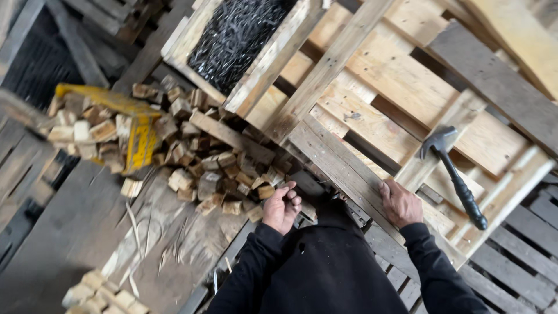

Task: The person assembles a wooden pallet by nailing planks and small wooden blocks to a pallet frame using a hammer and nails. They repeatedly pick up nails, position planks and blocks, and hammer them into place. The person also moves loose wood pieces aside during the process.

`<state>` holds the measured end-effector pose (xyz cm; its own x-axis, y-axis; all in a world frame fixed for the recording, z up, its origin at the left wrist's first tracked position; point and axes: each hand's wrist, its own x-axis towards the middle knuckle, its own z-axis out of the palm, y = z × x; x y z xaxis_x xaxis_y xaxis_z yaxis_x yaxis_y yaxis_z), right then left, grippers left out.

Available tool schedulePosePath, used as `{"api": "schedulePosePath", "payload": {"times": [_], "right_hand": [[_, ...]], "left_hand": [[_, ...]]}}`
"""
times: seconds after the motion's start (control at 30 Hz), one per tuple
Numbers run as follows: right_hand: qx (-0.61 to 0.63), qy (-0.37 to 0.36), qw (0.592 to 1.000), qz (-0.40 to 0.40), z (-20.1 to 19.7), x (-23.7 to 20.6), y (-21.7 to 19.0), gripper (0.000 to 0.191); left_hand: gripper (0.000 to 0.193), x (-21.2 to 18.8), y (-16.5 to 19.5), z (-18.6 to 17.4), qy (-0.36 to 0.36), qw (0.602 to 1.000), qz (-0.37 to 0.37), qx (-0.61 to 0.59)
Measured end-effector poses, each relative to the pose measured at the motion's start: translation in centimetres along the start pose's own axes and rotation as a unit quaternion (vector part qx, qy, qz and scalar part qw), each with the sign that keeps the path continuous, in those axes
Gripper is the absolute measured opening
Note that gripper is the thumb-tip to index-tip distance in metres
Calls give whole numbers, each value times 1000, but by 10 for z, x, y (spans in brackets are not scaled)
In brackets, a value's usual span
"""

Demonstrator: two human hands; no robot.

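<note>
- Workshop floor stacked with timber: a pallet [372, 125] of pale slats fills the right half and serves as the desk; dark boards lie at left.
- Left hand [281, 206]: curled loosely, fingers half closed toward the palm. It may cup something small, but I cannot tell. It hovers just beside a heap of wood blocks [203, 168].
- Right hand [400, 202]: laid flat and spread on a grey plank [337, 166] at the near edge of the pallet, pressing on it, gripping nothing.
- Hammer [456, 174]: lies across the slats near the right hand, not touching it; metal head up and away, black handle toward the person.
- Handling, as a judgement: the plank looks stiff, rough and splintery, fairly light, best taken at its edges; the hammer is head-heavy and is taken by the ribbed black handle; the blocks are light and loose, so the heap would shift easily.
- Crate [232, 35] at top centre holds a dark mass of nails.
- Yellow bin [136, 131] among the blocks, partly buried.
- Hard to make out: the left palm's contents; the plank's fixing to the pallet; the dark torso hides what lies beneath; the left edge is blurred; more blocks at bottom left are cut off.
</note>
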<state>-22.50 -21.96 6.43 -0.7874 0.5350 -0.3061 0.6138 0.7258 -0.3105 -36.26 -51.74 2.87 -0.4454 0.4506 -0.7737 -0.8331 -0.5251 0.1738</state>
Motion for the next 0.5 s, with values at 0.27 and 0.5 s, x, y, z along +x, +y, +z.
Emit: {"api": "schedulePosePath", "payload": {"times": [0.27, 0.5], "right_hand": [[-15, 64, 998, 23, -13, 33, 5, 37], [-41, 97, 994, -16, -11, 42, 20, 34]], "left_hand": [[20, 52, 37, 1, -52, 992, -73, 87], [19, 93, 5, 8, -31, 988, -118, 91]]}}
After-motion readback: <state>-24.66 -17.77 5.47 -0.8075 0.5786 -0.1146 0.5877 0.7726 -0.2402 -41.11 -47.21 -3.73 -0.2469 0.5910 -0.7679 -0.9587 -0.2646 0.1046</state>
